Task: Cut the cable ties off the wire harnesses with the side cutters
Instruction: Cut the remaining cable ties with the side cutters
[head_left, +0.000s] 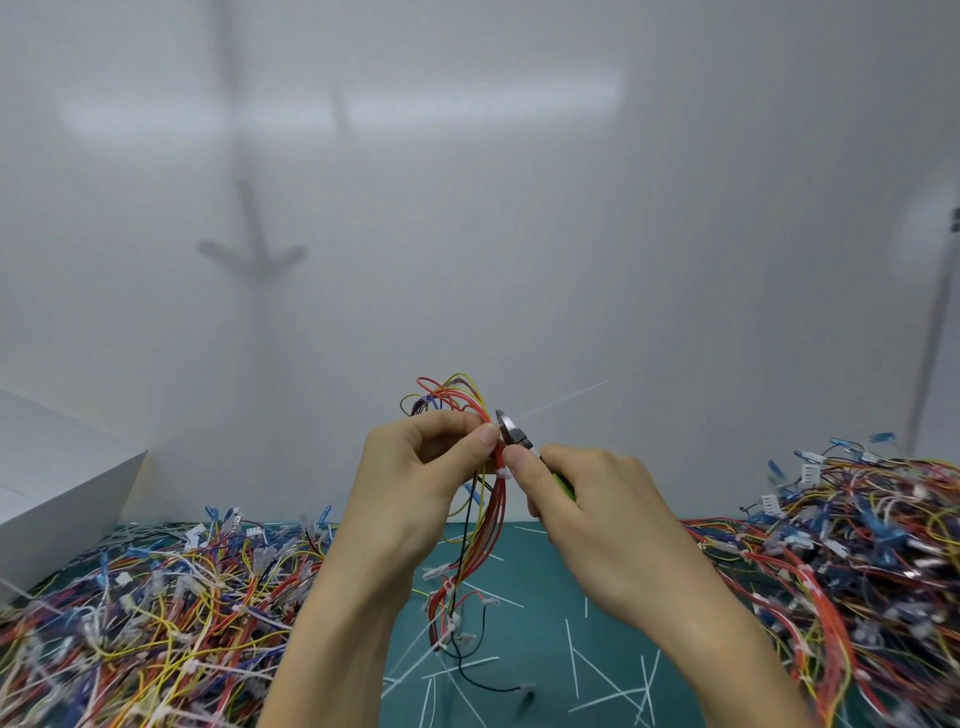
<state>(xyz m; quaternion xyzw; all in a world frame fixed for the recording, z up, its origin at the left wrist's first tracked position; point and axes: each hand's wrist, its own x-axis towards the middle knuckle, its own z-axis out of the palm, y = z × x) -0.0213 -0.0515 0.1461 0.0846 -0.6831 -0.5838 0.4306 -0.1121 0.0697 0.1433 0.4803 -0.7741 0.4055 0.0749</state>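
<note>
1. Red, yellow and black wires form the harness (496, 499). It is held upright at frame centre, with its long axis vertical: looped at the top, loose ends hanging toward the mat.
2. Cable tie (561, 400): its thin white tail juts from the bundle toward the upper right, starting at the cutter blades.
3. Side cutters (511, 431): the blades meet the bundle from the right. Whether they have bitten the tie cannot be told.
4. Left hand (415, 483): thumb and fingers pinch the bundle just left of the blades.
5. Right hand (587, 509): curled round the green handles, and the nearer hand to the tie.
6. Green mat (530, 582): it carries cut tie pieces (597, 670), with a left pile (156, 613) and a right pile (857, 545) of harnesses.
7. White box (52, 467) at the left edge, with a plain white wall behind.
</note>
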